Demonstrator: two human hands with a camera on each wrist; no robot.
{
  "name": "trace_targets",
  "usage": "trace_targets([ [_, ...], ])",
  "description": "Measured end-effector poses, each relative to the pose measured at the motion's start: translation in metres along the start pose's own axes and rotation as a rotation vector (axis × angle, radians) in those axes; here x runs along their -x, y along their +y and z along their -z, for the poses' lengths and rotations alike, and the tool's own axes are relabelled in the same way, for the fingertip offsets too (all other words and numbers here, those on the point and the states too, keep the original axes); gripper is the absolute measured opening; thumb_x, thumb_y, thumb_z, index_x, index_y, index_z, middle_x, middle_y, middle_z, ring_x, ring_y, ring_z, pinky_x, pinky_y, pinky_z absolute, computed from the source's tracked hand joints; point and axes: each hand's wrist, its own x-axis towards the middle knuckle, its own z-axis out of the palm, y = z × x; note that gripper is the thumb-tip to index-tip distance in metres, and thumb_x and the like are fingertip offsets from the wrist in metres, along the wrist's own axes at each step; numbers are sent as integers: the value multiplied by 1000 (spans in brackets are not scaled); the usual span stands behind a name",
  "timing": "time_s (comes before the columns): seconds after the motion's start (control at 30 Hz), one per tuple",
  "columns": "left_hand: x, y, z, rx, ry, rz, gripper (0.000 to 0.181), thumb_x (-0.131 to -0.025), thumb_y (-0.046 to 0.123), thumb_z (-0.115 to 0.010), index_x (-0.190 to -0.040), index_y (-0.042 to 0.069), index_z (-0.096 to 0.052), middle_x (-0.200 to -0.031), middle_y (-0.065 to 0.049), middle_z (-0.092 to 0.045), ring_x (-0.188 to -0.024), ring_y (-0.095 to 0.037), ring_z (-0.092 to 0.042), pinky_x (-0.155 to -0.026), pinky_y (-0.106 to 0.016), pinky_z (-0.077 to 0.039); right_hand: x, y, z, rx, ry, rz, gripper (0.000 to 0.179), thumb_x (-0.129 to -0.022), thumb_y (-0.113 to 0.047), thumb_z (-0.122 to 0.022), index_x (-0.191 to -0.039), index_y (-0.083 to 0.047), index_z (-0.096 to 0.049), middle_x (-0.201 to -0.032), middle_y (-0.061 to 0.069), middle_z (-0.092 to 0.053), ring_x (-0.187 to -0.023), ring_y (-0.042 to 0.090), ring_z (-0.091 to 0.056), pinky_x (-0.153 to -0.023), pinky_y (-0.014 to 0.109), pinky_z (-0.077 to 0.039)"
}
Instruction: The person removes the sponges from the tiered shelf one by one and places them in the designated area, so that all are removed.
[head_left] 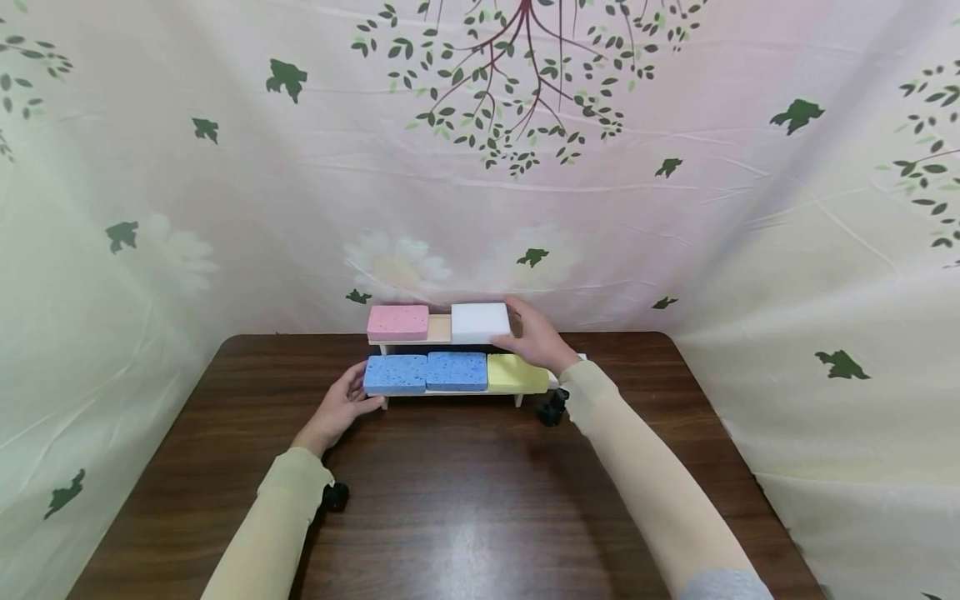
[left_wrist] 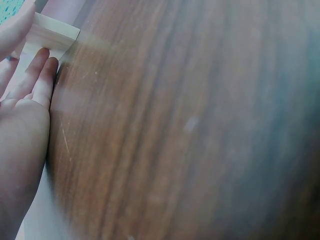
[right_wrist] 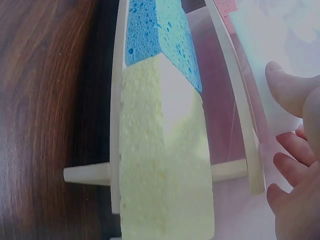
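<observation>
A white sponge (head_left: 480,323) stands at the right of the back, upper shelf (head_left: 439,328). My right hand (head_left: 534,333) pinches its right end, thumb at the front and fingers at the far side. On that shelf's left stands a pink sponge (head_left: 398,322), with bare wood between the two. The front shelf (head_left: 450,394) bears two blue sponges (head_left: 396,374) and a yellow sponge (head_left: 517,373) in a row. My left hand (head_left: 345,407) is at this shelf's left end, its straight fingers right by the wooden leg (left_wrist: 52,36), thumb near the blue sponge.
The two-step wooden rack stands near the far edge of a dark brown wooden table (head_left: 450,500). Behind it hangs a pale cloth (head_left: 300,208) printed with leaves and birds, which also covers both sides. The yellow sponge reaches past the front shelf's right end.
</observation>
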Motion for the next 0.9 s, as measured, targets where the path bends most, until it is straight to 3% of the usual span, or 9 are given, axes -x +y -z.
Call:
trace_targets([
  [0.23, 2, 1, -1, 2, 3, -7, 91, -95, 13, -80, -167, 10, -24, -167, -21, -34, -156, -38, -31, -127, -54, -24, 9, 4, 9, -14, 7, -24, 89, -96, -32, -80, -165, -10, -30, -165, 14, -41, -154, 35, -34, -124, 57, -32],
  [0.53, 2, 2, -2, 16, 1, -35, 89, -96, 7, -77, -167, 7, -23, -166, -23, -35, -157, -39, -29, -128, -56, -22, 22, 12, 18, -21, 4, -29, 86, -97, -33, -78, -165, -12, -30, -164, 14, -41, -151, 37, -40, -118, 58, -41],
  [0.9, 4, 6, -2, 41, -12, -28, 89, -96, 6, -77, -166, 6, -23, -167, -23, -34, -157, -38, -29, -128, -54, -22, 36, 30, 26, -11, 29, -42, 89, -96, -39, -79, -165, -10, -30, -165, 15, -41, -151, 37, -40, -119, 59, -39],
])
